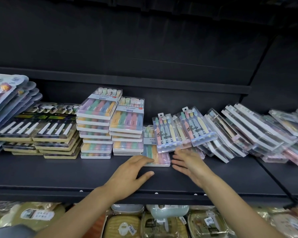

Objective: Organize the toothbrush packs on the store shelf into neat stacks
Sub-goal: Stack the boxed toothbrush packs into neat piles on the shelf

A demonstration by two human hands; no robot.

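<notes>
Right of the flat pack [156, 158], the leaning row [244, 134] of clear packs rests on its neighbours, and two pouches [184, 129] lie tilted over the pack's far end; pulling the pack out could, I judge, bring them sliding forward. Left of it stand two neat stacks [110, 124]. The left hand [132, 170] touches its near left corner with straight fingers, and the right hand [189, 162] hovers open just beside its right edge.
</notes>
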